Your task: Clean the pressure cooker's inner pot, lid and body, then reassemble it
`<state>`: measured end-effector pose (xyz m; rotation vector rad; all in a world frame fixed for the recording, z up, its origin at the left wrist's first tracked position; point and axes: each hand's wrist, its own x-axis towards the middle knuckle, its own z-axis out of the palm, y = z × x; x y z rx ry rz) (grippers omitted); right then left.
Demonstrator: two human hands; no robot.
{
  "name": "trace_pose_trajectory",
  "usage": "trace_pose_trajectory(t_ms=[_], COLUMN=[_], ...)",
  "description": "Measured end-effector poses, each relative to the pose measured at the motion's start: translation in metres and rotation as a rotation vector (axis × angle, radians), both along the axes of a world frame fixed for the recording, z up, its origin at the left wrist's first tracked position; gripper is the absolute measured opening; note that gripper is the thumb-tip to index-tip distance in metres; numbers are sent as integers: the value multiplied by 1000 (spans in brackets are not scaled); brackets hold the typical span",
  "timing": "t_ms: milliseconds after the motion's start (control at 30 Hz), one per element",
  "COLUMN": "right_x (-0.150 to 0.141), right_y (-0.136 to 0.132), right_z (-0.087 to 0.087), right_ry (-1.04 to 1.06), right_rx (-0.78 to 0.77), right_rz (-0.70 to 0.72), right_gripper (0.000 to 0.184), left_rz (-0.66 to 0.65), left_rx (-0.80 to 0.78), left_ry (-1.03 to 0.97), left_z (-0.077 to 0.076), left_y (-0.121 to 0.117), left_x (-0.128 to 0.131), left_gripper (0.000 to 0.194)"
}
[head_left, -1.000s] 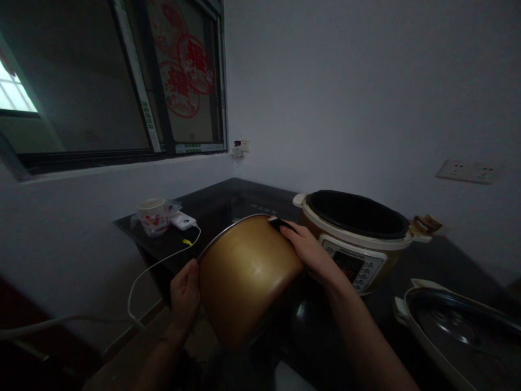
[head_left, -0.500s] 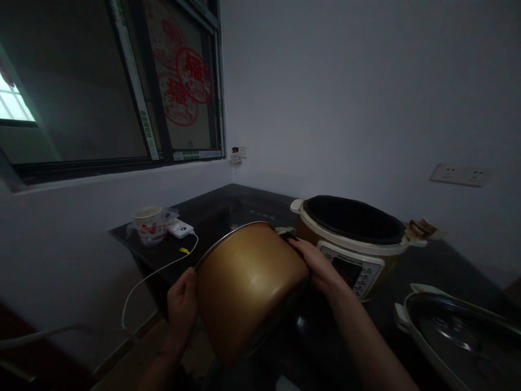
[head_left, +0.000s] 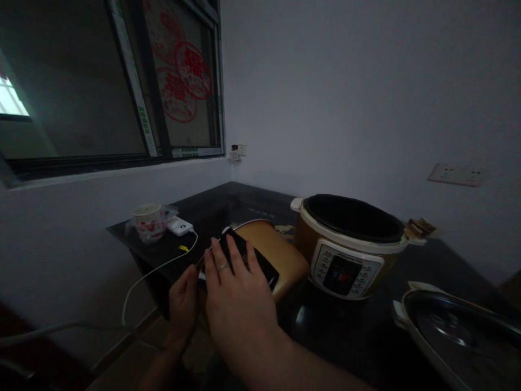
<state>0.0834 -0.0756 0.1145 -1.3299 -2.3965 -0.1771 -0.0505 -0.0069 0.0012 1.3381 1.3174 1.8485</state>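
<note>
A gold-coloured inner cooking pot (head_left: 291, 259) is tilted on its side in front of me, its curved outer wall facing up. My left hand (head_left: 184, 301) is closed around its rim on the left. My right hand (head_left: 240, 293) lies over the pot's wall with fingers stretched out, pressing down a thin black cloth (head_left: 266, 266). The thumb is out of sight. To the right stands an electric pressure cooker (head_left: 345, 266), lid off, its dark inside showing.
The cooker's lid (head_left: 456, 326) lies at the lower right of the black table (head_left: 260, 198). A paper cup in plastic wrap (head_left: 150, 222) and a white device (head_left: 179, 226) with a cable are at the left edge. Sockets (head_left: 458, 174) are on the wall.
My right hand has moved left from the pot's far right side onto its outer wall, and the black cloth now shows spread under it. My left hand stays at the rim.
</note>
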Motion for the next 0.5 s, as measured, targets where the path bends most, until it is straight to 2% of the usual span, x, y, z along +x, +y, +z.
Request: trace_pose_trajectory(t_ms=[67,133,233,300,400,500], right_x=[-1,6,27,46,76,103], right_y=[-2,-2,4,15,38,62], right_z=[0,4,13,17,13,-4], right_ry=[-15,23,139,250,532,937], right_rx=[-12,-20,-33,-74,-216,-394], right_rz=[47,51,-30,-89,-102,-91], right_gripper=[49,48,49,49,46,38], left_rz=[21,-20,-124,-129,-102,-82], left_rx=[-1,-5,-11,-21,-31,-31], left_ry=[-10,-51,-138,-177,-203,-209], left_z=[-1,-5,-15,-21,-27,-25], left_y=[0,1,3,4,6,7], left_x=[0,0,-2,-4,-8,-8], left_gripper=[51,49,47,48,50,51])
